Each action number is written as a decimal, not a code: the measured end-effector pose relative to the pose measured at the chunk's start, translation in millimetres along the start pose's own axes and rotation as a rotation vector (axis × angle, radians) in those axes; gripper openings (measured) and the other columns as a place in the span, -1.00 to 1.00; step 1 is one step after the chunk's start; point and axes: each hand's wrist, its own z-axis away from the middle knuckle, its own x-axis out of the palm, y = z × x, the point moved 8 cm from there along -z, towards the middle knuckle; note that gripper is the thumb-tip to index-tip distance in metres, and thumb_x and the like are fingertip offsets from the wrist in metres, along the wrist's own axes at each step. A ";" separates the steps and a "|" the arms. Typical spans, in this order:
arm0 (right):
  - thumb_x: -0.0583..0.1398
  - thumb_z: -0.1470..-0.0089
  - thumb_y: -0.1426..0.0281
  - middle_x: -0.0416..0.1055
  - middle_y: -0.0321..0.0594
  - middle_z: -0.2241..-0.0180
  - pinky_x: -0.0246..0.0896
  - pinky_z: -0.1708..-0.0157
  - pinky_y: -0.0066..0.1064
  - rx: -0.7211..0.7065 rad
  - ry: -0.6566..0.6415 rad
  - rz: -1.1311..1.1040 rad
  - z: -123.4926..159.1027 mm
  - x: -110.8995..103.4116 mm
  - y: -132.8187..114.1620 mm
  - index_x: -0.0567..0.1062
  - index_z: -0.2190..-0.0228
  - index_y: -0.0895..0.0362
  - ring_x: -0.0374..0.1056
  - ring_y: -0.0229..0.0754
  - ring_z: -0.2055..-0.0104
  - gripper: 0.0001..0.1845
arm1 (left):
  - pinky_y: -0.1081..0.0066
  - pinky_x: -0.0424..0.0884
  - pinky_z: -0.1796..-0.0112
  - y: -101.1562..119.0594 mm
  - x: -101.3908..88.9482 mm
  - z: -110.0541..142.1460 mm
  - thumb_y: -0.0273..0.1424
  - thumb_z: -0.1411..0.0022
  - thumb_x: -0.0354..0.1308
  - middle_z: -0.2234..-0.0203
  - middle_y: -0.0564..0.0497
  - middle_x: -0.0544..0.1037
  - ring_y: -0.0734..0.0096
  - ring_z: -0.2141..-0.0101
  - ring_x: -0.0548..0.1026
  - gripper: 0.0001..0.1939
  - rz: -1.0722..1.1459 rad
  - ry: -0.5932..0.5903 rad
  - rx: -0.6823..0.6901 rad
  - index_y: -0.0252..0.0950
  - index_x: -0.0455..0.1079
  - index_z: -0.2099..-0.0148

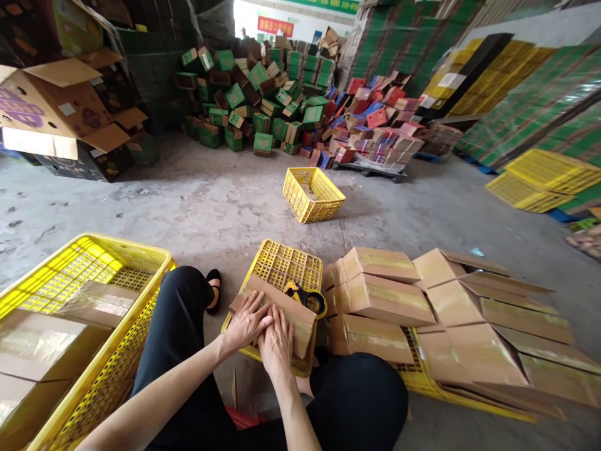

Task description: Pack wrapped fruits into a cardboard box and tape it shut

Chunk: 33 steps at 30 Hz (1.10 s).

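Note:
Between my knees a yellow plastic crate (pixel 286 258) stands with its grid bottom facing up. A brown cardboard piece (pixel 303 316), folded flat or nearly so, lies across it. My left hand (pixel 248 321) presses on the cardboard with fingers stretched out. Beside it my right hand (pixel 278 341) lies flat on the same cardboard, the two hands touching. Just behind the cardboard, on the crate's right side, rests a yellow and black tape dispenser (pixel 307 297). The underside of the cardboard is hidden.
At my left a large yellow crate (pixel 141 254) holds taped cardboard boxes (pixel 42 341). Several cardboard boxes (pixel 375 294) are stacked on my right over another yellow crate (pixel 422 382). Ahead stands a small yellow crate (pixel 312 207). Piles of green boxes (pixel 263 143) and red boxes (pixel 375 117) lie further back.

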 end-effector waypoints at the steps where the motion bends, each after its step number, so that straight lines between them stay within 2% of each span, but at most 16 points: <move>1: 0.00 -0.41 0.35 0.18 0.06 -0.42 0.01 -0.37 0.22 -0.008 0.017 -0.002 0.0 -0.2 -0.1 0.23 -0.40 0.17 0.09 0.16 -0.46 -0.40 | -0.04 0.24 -0.31 -0.9 -0.6 -0.3 -0.12 -0.56 -0.05 -0.42 -0.20 0.23 0.00 -0.43 0.14 -0.50 0.005 -0.006 -0.008 -0.19 0.34 -0.38; 6: -0.04 -0.45 0.21 0.16 0.03 -0.43 0.00 -0.39 0.17 0.010 0.056 0.001 1.2 -2.2 11.4 0.21 -0.41 0.12 0.09 0.11 -0.47 -0.39 | -0.04 0.21 -0.32 -14.4 -6.6 -3.1 -0.07 -0.56 -0.07 -0.42 -0.15 0.25 0.01 -0.42 0.18 -0.47 -0.016 -0.029 -0.055 -0.14 0.30 -0.42; 10: -0.08 -0.44 0.10 0.09 0.08 -0.45 0.00 -0.38 0.20 0.122 0.042 0.032 7.1 -3.3 39.6 0.18 -0.42 0.22 0.03 0.17 -0.49 -0.30 | -0.10 0.19 -0.32 -34.1 -13.5 -3.6 0.01 -0.52 -0.05 -0.44 -0.20 0.19 -0.10 -0.42 0.16 -0.39 -0.051 -0.001 -0.154 -0.15 0.28 -0.44; 13: -0.13 -0.43 0.05 0.06 0.11 -0.45 0.03 -0.36 0.23 0.199 0.056 0.054 14.9 -3.1 59.1 0.15 -0.43 0.24 0.02 0.19 -0.49 -0.25 | -0.14 0.15 -0.33 -37.6 -14.0 -2.6 0.06 -0.48 0.00 -0.44 -0.24 0.17 -0.20 -0.43 0.12 -0.35 -0.066 0.016 -0.180 -0.16 0.30 -0.43; 16: -0.15 -0.43 0.04 0.03 0.11 -0.46 0.03 -0.36 0.22 0.202 0.071 0.064 18.5 -0.1 66.9 0.13 -0.43 0.25 -0.02 0.20 -0.50 -0.23 | -0.15 0.12 -0.33 -29.7 -10.0 -2.6 0.07 -0.46 0.01 -0.44 -0.30 0.17 -0.21 -0.43 0.09 -0.32 -0.089 0.030 -0.186 -0.18 0.31 -0.43; 20: -0.19 -0.43 0.02 0.04 0.13 -0.46 0.02 -0.37 0.19 0.194 0.084 0.030 20.4 8.1 76.7 0.16 -0.42 0.27 -0.03 0.20 -0.51 -0.21 | -0.16 0.15 -0.31 -0.9 1.8 -2.3 0.10 -0.45 0.01 -0.46 -0.23 0.13 -0.23 -0.44 0.07 -0.35 -0.101 0.041 -0.095 -0.07 0.29 -0.43; 25: -0.22 -0.38 -0.13 -0.02 0.25 -0.47 0.05 -0.38 0.13 0.228 0.230 -0.089 28.6 13.5 99.9 0.09 -0.43 0.38 -0.08 0.24 -0.52 -0.04 | -0.23 0.12 -0.31 23.3 10.1 2.8 0.16 -0.42 -0.01 -0.49 -0.20 0.05 -0.29 -0.44 0.03 -0.28 -0.121 0.069 -0.045 -0.01 0.20 -0.48; 29: -0.19 -0.37 -0.17 -0.04 0.31 -0.46 0.02 -0.42 0.06 0.184 0.262 -0.158 29.2 17.2 105.2 0.10 -0.41 0.45 -0.12 0.22 -0.53 0.02 | -0.21 0.14 -0.30 22.8 9.2 4.6 0.16 -0.42 -0.02 -0.50 -0.18 0.04 -0.28 -0.44 0.03 -0.28 -0.120 0.052 -0.021 0.00 0.18 -0.49; 33: -0.18 -0.36 -0.17 0.00 0.30 -0.45 0.04 -0.41 0.08 0.198 0.238 -0.145 42.8 21.1 102.9 0.11 -0.41 0.46 -0.10 0.23 -0.52 0.03 | -0.10 0.19 -0.31 9.1 6.0 9.4 0.13 -0.44 -0.03 -0.48 -0.19 0.10 -0.21 -0.44 0.05 -0.29 -0.095 0.016 0.000 -0.03 0.19 -0.48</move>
